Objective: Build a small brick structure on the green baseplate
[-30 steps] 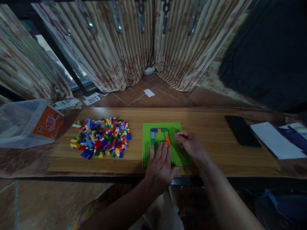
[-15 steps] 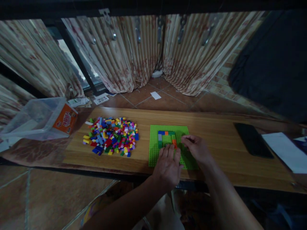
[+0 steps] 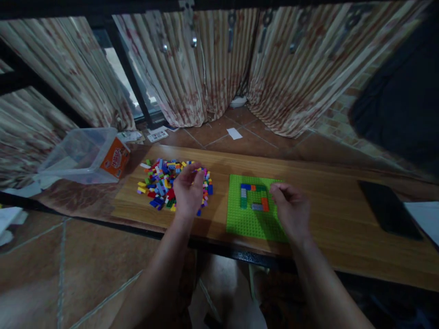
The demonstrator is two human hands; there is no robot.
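Note:
A green studded baseplate (image 3: 254,226) lies on the wooden board, carrying a squarish outline of toy bricks. Blue, orange and green bricks line its far side, with grey and green ones on the left. An orange brick (image 3: 265,204) sits at the right, and a grey brick (image 3: 257,207) lies along the near side, leaving a gap at the near left corner. My left hand (image 3: 188,192) is over the loose brick pile (image 3: 159,185), fingers apart. By the baseplate's right edge, my right hand (image 3: 291,208) has its fingers pinched together; anything between them is too small to make out.
A clear plastic bin (image 3: 80,157) with an orange label stands left of the wooden board (image 3: 325,205). To the right lie a black phone-like slab (image 3: 389,209) and white paper (image 3: 423,217). Striped curtains (image 3: 219,68) hang behind.
My left hand has moved left from the baseplate to the loose pile, uncovering the near side of the brick outline. My right hand stays pinched beside the baseplate. The view has shifted left.

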